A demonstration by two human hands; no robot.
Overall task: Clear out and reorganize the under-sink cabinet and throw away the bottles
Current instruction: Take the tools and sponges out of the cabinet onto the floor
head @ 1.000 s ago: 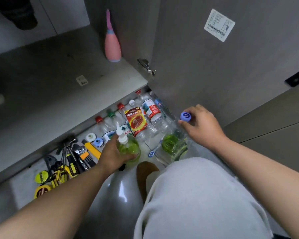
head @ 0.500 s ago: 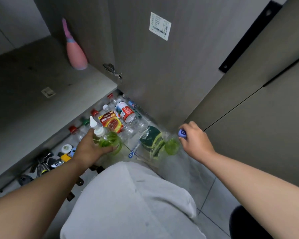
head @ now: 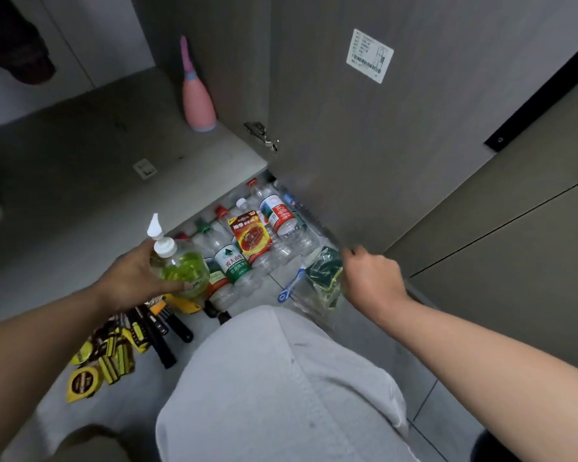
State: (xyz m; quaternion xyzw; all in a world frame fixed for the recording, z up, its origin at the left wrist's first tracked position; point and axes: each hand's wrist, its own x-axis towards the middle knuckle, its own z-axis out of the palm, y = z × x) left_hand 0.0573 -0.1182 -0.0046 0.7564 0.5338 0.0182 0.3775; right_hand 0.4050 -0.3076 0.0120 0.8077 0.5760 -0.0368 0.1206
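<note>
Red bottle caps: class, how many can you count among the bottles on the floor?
3. The far red cap lies near the cabinet door; the middle red cap sits beside the green cap; the near red cap peeks past the pump bottle. That bottle may hide others.

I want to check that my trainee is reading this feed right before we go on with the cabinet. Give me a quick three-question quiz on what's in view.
1. Fill in: the pump bottle of green liquid is held by the ___ hand.
2. Where is the pink bottle? A. in a bucket; B. standing on the cabinet shelf; C. on a chair.
3. True or false: the right hand is open, with its fingers straight.

Key:
1. The left hand.
2. B.
3. False. Its fingers are curled at the top of the clear pack of green sponges.
</note>
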